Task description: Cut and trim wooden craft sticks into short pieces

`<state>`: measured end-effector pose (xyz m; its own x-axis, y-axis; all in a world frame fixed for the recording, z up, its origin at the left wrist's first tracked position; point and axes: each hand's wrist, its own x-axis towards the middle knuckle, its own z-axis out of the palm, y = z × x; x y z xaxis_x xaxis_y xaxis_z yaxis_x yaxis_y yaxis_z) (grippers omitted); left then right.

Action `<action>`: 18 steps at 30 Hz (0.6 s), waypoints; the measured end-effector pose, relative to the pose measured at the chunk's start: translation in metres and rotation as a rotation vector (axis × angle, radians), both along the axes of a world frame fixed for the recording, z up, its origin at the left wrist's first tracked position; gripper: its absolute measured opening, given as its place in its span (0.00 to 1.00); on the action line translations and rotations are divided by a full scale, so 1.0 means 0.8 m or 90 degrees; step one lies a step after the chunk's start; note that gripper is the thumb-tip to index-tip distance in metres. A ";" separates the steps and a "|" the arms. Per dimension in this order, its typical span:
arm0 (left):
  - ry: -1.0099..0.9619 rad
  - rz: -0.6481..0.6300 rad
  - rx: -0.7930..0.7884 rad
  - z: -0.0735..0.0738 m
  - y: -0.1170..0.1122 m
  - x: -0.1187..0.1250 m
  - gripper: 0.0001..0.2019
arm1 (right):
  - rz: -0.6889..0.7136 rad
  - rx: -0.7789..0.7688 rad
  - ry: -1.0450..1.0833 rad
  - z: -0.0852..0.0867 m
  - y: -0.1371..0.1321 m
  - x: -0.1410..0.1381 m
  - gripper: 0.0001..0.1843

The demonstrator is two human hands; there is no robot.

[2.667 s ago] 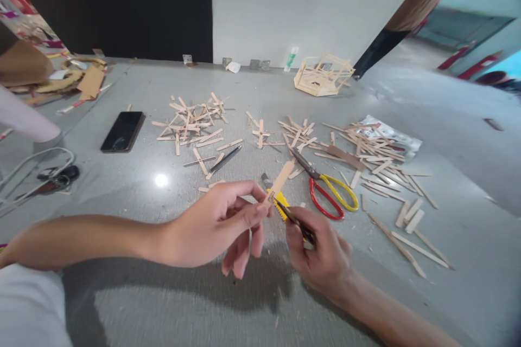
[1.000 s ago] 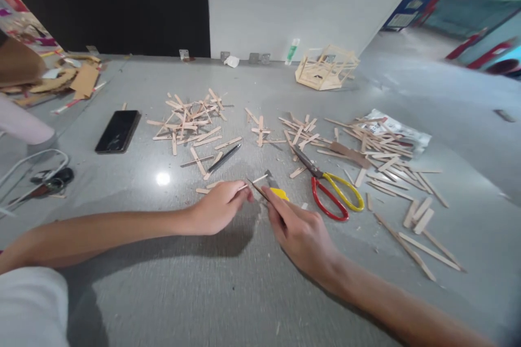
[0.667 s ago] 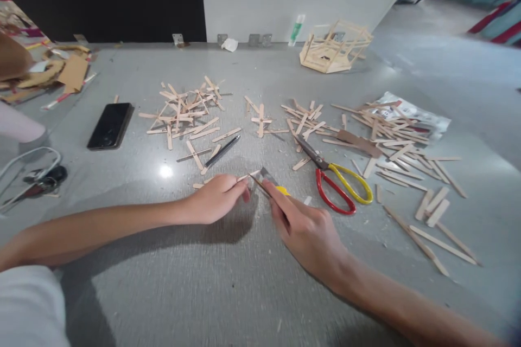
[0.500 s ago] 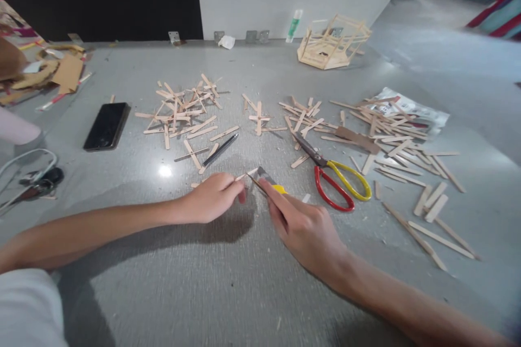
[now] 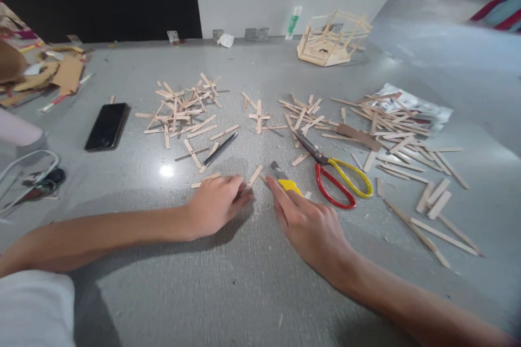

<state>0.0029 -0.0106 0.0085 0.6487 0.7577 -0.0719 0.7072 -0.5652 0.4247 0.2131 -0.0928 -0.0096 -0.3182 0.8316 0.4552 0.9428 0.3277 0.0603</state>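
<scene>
Craft stick (image 5: 255, 175) is right around mid-frame, sticking up and to the right out of the left hand (image 5: 215, 203), whose grip is pinched on its lower end. The right hand (image 5: 311, 227) has its grip curled around a slim pointed tool (image 5: 264, 178), though only the tip peeks out past the index finger, so don't ask me what it is exactly.

So what just changed: half a second ago that tip was right up against the stick, and now there's a gap between them. The stick's also turned so its flat face shows. To me that reads like a break between strokes, with the worked end free for a look.

Versus the oldest frame, both hands sit lower, not held up toward the camera. The yellow box cutter (image 5: 290, 186) shows way better too, just beyond the right fingers; can't tell if they touch it. Scissors (image 5: 321, 159) right of center and the phone (image 5: 107, 126) at left haven't budged relative to the stuff around them.
</scene>
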 end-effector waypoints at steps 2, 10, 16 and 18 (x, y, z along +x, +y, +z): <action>0.006 0.000 0.011 0.001 -0.003 0.000 0.11 | -0.011 0.001 -0.019 0.001 -0.001 0.000 0.23; 0.004 0.005 0.028 0.008 -0.003 -0.005 0.07 | 0.006 -0.010 -0.011 -0.003 -0.016 -0.002 0.23; -0.032 -0.062 0.195 -0.004 -0.003 -0.010 0.09 | 0.022 -0.035 0.008 -0.004 -0.023 0.001 0.31; -0.055 -0.068 0.269 -0.010 -0.005 -0.012 0.11 | 0.053 -0.043 0.020 -0.002 -0.025 0.002 0.39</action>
<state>-0.0071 -0.0143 0.0008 0.7148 0.6372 0.2882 0.6073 -0.7699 0.1962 0.2143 -0.1129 -0.0110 -0.3741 0.8320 0.4097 0.9131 0.4076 0.0060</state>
